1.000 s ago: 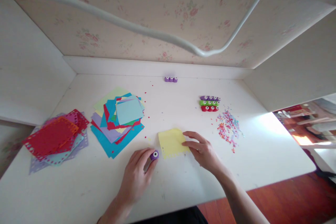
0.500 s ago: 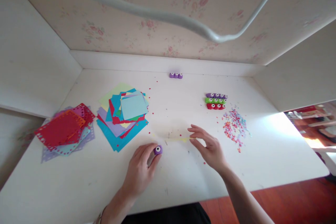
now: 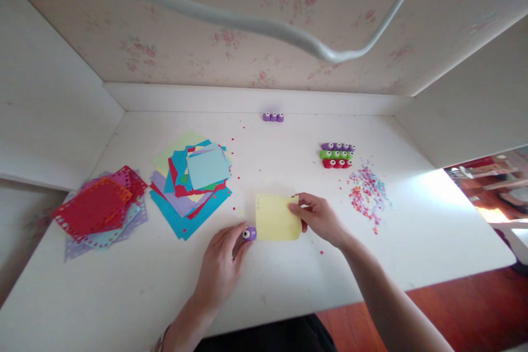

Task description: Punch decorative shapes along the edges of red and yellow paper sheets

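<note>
My left hand (image 3: 220, 267) rests on the white desk (image 3: 124, 297) with its fingers closed on a small purple paper punch (image 3: 248, 234). The punch sits at the left edge of a yellow paper square (image 3: 275, 218). My right hand (image 3: 319, 218) pinches the right edge of that yellow square, thumb on top. The square lies flat, with punched holes showing along its top edge.
A fanned pile of coloured paper squares (image 3: 192, 184) lies left of centre. Punched red and lilac sheets (image 3: 99, 209) lie at the far left. Rows of purple, green and red punches (image 3: 337, 155) and confetti (image 3: 368, 193) sit to the right. Three purple punches (image 3: 273, 117) stand by the back wall.
The yellow square was turned over by my right hand: flat a second ago, edge-on half a second ago, flat again now with the punched edge at the top. My left hand stayed on the punch.
</note>
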Motion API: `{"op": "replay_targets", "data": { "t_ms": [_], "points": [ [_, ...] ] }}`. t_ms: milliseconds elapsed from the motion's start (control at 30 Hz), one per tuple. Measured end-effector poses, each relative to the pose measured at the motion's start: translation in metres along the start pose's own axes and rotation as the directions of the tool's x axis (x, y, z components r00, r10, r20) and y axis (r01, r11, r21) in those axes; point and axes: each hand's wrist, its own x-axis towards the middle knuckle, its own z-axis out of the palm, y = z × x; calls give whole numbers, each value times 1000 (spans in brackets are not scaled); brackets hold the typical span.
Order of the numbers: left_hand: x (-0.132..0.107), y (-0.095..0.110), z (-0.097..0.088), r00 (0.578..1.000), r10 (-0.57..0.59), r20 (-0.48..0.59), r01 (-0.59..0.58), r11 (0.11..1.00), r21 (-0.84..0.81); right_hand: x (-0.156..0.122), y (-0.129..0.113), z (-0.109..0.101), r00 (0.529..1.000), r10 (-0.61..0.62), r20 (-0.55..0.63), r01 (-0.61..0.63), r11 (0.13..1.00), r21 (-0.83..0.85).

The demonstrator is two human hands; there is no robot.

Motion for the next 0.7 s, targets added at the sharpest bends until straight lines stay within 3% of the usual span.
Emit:
{"op": "replay_targets", "data": {
  "t_ms": [233, 700],
  "points": [
    [1, 0, 0, 1000, 0, -19, 0, 1000, 3, -3, 3, -4, 991, 70, 112, -65, 997, -41],
    [1, 2, 0, 1000, -5, -25, 4, 1000, -6, -6, -6, 0, 989, 82, 121, -76, 996, -48]
  ]
}}
